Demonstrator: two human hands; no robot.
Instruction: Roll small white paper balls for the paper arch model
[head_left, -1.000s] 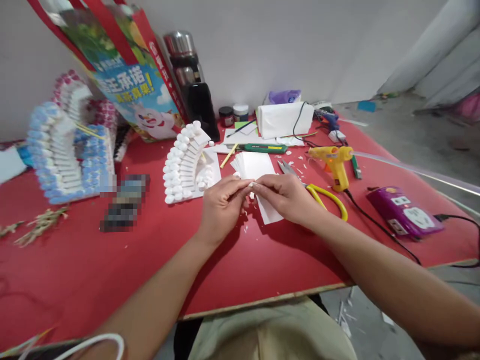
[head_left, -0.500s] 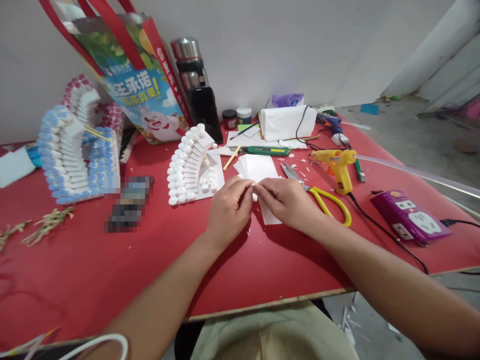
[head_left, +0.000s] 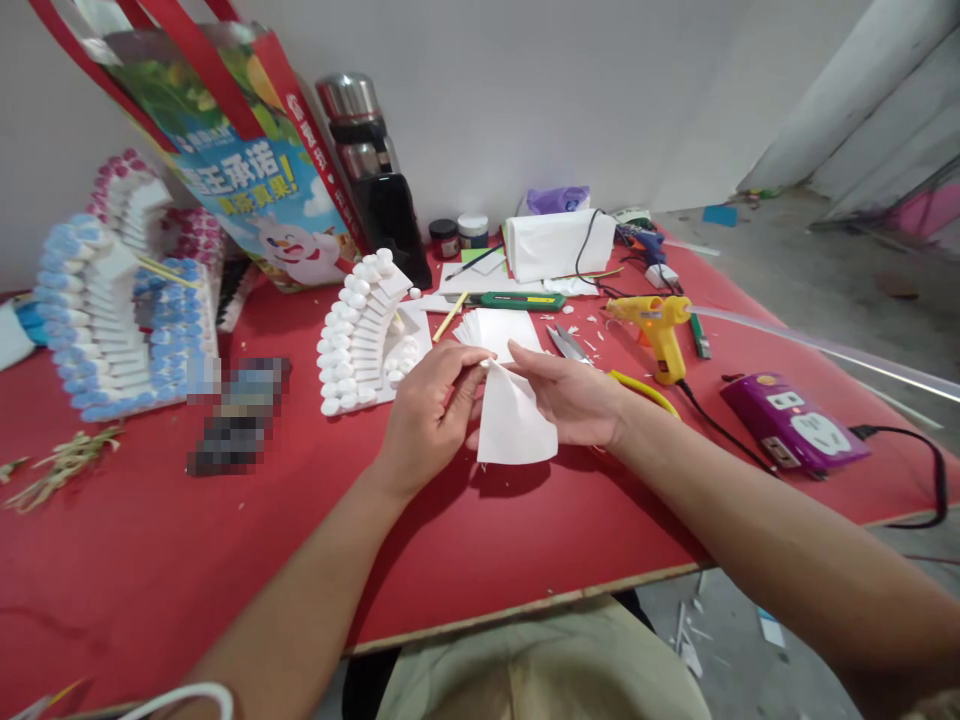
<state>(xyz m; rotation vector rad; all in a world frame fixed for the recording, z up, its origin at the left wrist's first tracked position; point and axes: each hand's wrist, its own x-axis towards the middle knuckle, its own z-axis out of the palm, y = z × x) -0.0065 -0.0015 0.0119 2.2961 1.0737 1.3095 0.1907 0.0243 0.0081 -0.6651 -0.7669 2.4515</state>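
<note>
A thin white sheet of paper (head_left: 516, 425) hangs, slightly curled, from the fingertips of my left hand (head_left: 429, 415). My left thumb and fingers pinch it at its narrow gathered top. On its other side is my right hand (head_left: 581, 397), palm turned up, thumb stretched out and fingers partly hidden behind the paper. Just beyond the hands lies a fanned stack of white paper pieces (head_left: 504, 324). To their left stands a curved white stepped model (head_left: 352, 335) edged with round white pieces. Scissors (head_left: 646, 392) with yellow handles lie partly hidden behind my right wrist.
A yellow glue gun (head_left: 661, 335) and a purple power socket (head_left: 795, 420) with cords are on the right. A green utility knife (head_left: 517, 300) lies behind the paper stack. At left stand a blue-and-white model (head_left: 112, 330), a colourful bag (head_left: 259, 190) and a thermos (head_left: 352, 105).
Both hands were pinched together over a small white bit; now the paper hangs from my left fingers and my right hand has opened and turned palm up. The view has shifted slightly.
</note>
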